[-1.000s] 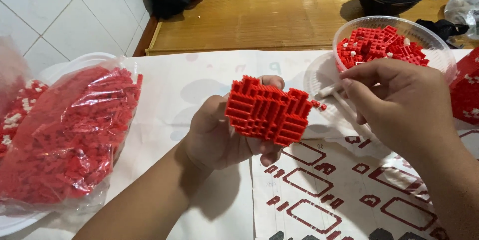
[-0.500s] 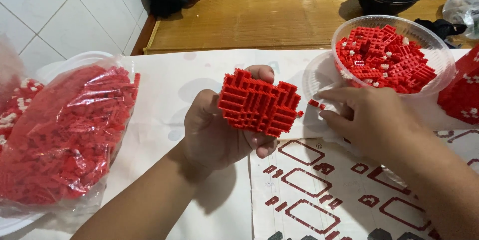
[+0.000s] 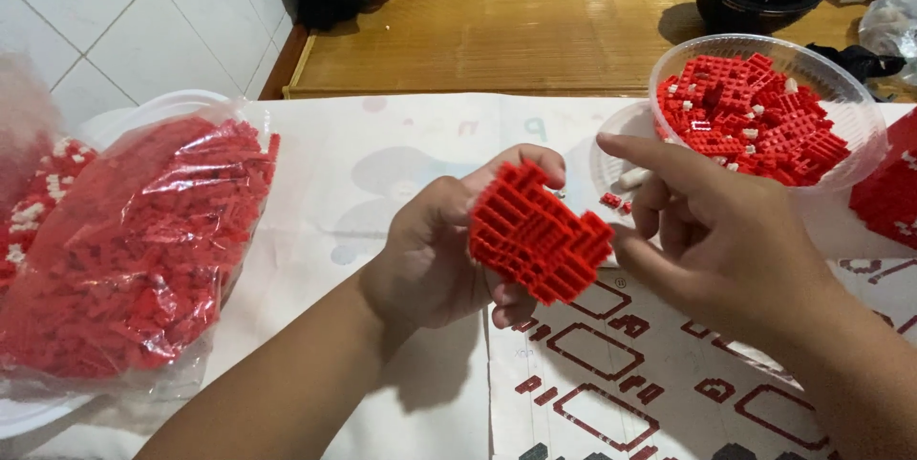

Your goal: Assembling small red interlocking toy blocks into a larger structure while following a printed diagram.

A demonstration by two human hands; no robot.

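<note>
My left hand [image 3: 435, 259] grips a chunky red block assembly [image 3: 537, 235] made of small bricks, holding it upright above the printed sheet. My right hand [image 3: 726, 231] is just to the right of the assembly, fingers curled, thumb side touching its right edge; whether a small piece sits in the fingers cannot be made out. A clear plastic bowl [image 3: 855, 102] full of small red and white bricks stands just behind my right hand. A few loose bricks [image 3: 616, 200] lie on a shallow white dish between the hands.
A clear bag of red bricks [image 3: 143, 250] rests on a white plate at the left. A paper sheet with red outline diagrams [image 3: 621, 374] lies under the hands. Another red block structure [image 3: 888, 192] sits at the right edge. Beyond the sheet lie a wooden mat and dark objects.
My right hand came down from the bowl to the assembly's right side. My left hand turned the assembly and shifted it slightly lower.
</note>
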